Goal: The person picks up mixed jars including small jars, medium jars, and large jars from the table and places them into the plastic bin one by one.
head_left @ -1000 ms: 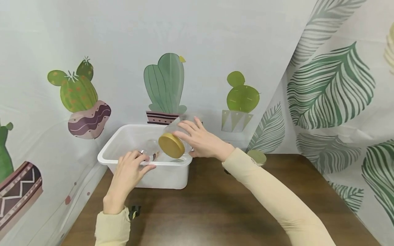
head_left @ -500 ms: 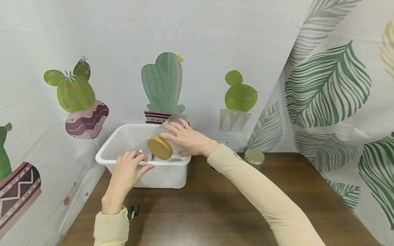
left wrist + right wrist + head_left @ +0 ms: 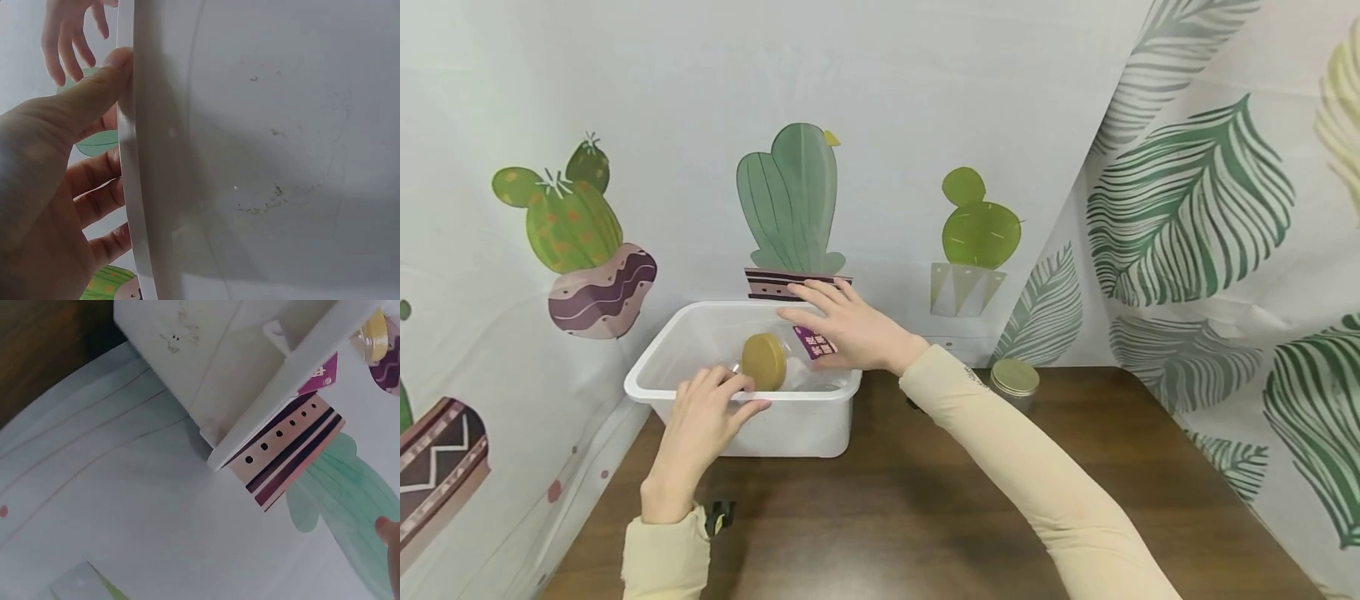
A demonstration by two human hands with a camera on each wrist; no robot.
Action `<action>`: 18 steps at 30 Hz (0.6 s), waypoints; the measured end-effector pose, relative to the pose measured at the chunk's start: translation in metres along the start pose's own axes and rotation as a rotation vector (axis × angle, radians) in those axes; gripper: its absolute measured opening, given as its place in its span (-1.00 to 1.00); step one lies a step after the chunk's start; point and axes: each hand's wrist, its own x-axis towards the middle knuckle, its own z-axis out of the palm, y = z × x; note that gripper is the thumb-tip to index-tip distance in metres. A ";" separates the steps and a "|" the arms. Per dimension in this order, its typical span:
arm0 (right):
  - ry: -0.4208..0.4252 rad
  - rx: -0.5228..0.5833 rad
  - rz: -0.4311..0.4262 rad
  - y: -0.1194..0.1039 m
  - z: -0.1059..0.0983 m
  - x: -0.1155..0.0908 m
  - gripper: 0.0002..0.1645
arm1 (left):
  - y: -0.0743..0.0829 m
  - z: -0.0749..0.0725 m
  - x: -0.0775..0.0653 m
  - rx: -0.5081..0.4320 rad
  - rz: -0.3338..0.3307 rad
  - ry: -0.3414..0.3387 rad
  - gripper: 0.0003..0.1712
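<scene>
A white plastic tub stands on the table. My left hand grips its front rim, thumb outside and fingers over the inside; the left wrist view shows these fingers bent behind the rim. Inside the tub lies a clear jar with a gold lid and a purple label with white print. Over the back right of the tub hovers my right hand, its fingers spread and extended past the jar's label. In the right wrist view the same gold lid shows beyond the tub's rim.
A second clear jar with a pale gold lid stands on the brown table to the right, just behind the right sleeve. A cloth with printed cacti hangs behind the tub.
The gold-lidded jar has gone left and down into the tub, and my right hand has let go of it, fingers spreading. My left hand stays on the rim.
</scene>
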 end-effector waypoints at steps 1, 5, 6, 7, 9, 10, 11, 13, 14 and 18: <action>0.015 0.012 0.007 0.001 -0.001 -0.001 0.04 | 0.000 0.000 0.000 -0.001 0.001 0.001 -0.66; 0.111 0.068 0.016 0.004 -0.003 -0.009 -0.04 | -0.001 0.000 0.000 0.001 0.000 -0.002 -0.66; 0.143 0.089 0.016 0.005 -0.003 -0.011 -0.07 | -0.001 0.000 0.000 0.002 -0.002 -0.004 -0.66; 0.178 0.106 0.017 0.006 -0.003 -0.014 -0.10 | -0.001 0.000 0.000 0.002 -0.004 -0.005 -0.66; 0.241 0.134 0.026 0.007 -0.002 -0.022 -0.15 | -0.001 0.000 0.000 0.004 -0.008 -0.005 -0.65; 0.271 0.145 0.033 0.007 -0.002 -0.026 -0.17 | -0.001 0.000 0.000 0.003 -0.009 -0.006 -0.65; 0.299 0.155 0.041 0.008 -0.001 -0.030 -0.19 | -0.001 0.000 0.001 0.002 -0.011 -0.005 -0.65; 0.351 0.177 0.062 0.008 0.001 -0.041 -0.21 | -0.002 0.001 0.001 0.001 -0.013 -0.007 -0.66; 0.372 0.190 0.078 0.008 0.002 -0.046 -0.22 | -0.002 0.001 0.001 0.000 -0.015 -0.008 -0.65; 0.440 0.253 0.157 0.007 0.009 -0.073 -0.23 | -0.003 0.001 0.001 -0.001 -0.021 -0.011 -0.65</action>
